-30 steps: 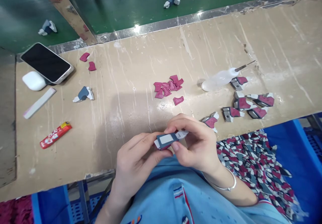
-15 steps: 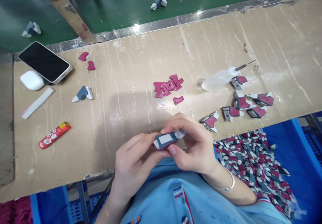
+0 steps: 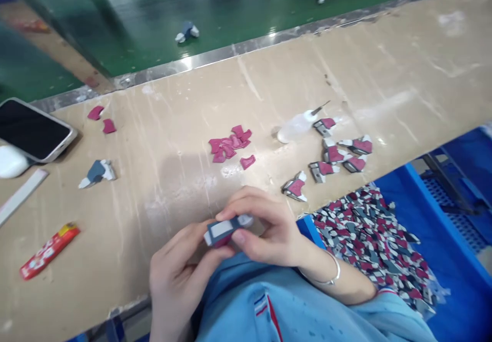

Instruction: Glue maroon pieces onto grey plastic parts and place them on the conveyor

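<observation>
Between my two hands is a small dark-blue, white and maroon moulded piece (image 3: 223, 230), held just off the bench's front edge. A pale rectangle shows on its upward face. My left hand (image 3: 184, 267) pinches its left end between thumb and fingers. My right hand (image 3: 265, 226) grips its right end, thumb below and fingers over the far side. Past my hands lies a small pile of flat maroon inserts (image 3: 229, 144), with a single maroon insert (image 3: 248, 162) apart from it. Several similar assembled pieces (image 3: 333, 153) rest to the right, beside a white needle-tipped squeeze bottle (image 3: 295, 128).
At left are a phone (image 3: 34, 129), a white case (image 3: 11, 161), a pale strip (image 3: 23, 196), a red packet (image 3: 49, 249) and a blue-white piece (image 3: 97, 173). Two pieces lie on the green surface (image 3: 249, 19). A blue bin (image 3: 442, 260) full of pieces stands below right.
The camera view has swung right, so bench objects appear further left. Both hands keep their hold on the piece. Pieces on the green surface seem to have shifted left along the bench edge.
</observation>
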`<state>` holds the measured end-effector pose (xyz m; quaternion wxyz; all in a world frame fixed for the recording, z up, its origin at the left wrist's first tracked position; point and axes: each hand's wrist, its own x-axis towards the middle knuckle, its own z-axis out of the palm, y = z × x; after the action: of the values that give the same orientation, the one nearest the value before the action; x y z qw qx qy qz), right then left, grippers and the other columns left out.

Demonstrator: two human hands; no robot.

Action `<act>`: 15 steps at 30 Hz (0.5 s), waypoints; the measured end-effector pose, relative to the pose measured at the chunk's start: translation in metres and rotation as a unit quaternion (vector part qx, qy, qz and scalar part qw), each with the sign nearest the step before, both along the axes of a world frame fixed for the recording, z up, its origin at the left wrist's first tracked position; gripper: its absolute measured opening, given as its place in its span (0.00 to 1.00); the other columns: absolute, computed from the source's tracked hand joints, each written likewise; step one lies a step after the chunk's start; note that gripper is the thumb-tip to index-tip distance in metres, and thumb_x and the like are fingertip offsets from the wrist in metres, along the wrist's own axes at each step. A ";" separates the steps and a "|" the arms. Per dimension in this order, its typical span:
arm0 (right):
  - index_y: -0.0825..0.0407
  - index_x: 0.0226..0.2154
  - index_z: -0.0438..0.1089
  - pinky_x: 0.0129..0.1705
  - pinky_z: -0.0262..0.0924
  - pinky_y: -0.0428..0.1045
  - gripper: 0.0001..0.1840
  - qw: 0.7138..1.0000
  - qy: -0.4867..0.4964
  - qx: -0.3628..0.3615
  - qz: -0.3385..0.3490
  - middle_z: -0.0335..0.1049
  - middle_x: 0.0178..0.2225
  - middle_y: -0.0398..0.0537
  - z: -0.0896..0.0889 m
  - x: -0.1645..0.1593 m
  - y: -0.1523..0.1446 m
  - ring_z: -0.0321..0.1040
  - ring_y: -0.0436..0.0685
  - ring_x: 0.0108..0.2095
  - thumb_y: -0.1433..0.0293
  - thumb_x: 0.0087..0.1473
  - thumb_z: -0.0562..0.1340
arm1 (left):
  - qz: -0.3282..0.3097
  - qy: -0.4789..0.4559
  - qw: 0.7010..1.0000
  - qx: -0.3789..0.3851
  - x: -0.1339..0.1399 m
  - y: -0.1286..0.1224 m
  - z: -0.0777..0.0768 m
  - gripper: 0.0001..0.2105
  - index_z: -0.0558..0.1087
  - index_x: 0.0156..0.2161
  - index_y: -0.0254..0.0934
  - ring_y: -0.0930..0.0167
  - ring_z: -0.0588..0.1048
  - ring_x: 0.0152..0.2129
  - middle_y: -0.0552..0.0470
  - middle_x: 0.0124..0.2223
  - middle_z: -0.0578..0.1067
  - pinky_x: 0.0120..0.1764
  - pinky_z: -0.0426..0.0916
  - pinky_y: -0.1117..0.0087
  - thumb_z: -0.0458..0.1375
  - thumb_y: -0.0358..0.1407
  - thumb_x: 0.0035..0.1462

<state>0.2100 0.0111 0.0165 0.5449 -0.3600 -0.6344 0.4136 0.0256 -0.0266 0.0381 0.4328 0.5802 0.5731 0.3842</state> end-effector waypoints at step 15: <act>0.45 0.43 0.74 0.38 0.72 0.53 0.07 0.919 -0.244 0.073 -0.300 0.80 0.32 0.43 -0.023 0.091 -0.024 0.76 0.56 0.31 0.74 0.64 0.65 | -0.003 -0.006 1.000 0.014 -0.070 0.042 -0.036 0.12 0.81 0.55 0.50 0.67 0.84 0.36 0.57 0.42 0.87 0.42 0.79 0.69 0.63 0.47 0.71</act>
<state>0.3014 -0.0128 -0.0067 0.4961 -0.5823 -0.6387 0.0826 -0.0445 0.0151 0.0017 0.4290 0.5854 0.5636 0.3945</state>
